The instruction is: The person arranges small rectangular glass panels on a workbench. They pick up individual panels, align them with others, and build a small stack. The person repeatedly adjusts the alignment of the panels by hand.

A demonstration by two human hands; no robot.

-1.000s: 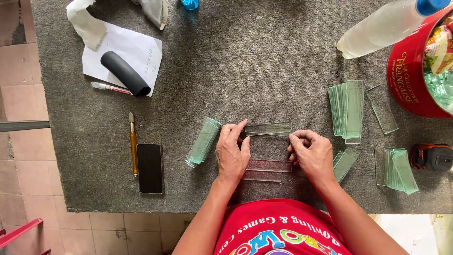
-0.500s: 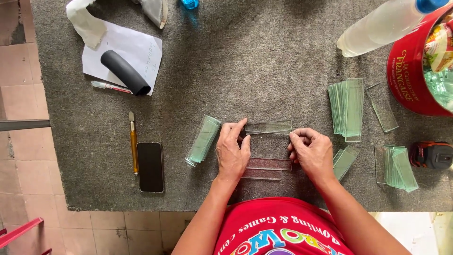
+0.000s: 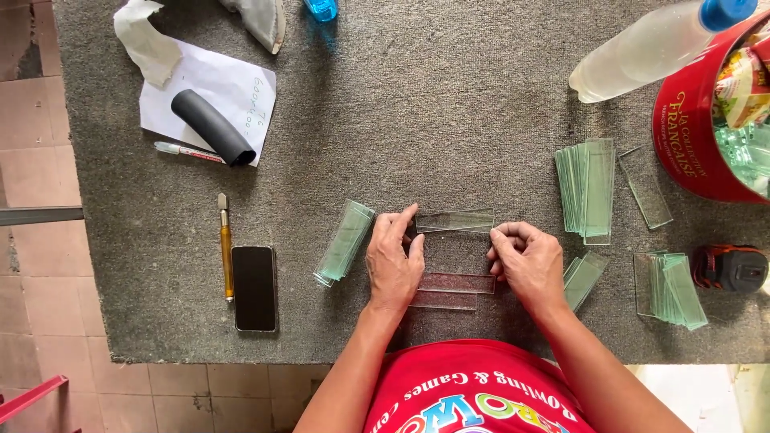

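change: nothing really, glass sheet (image 3: 455,248) hasn't budged near the surface (image 3: 449,104) front edge
hands: my left hand (image 3: 393,265) and right hand (image 3: 525,265) still pinching its two ends

Both bare arms reach forward side by side. The left hand (image 3: 395,261) lies palm down, fingers bent. The right hand (image 3: 528,263) curls, fingertips pinched

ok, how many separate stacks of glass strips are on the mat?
4. One stack left of the left hand; a big one upper right; a small one by the right hand; one beside the tape measure. Loose strips not counted.
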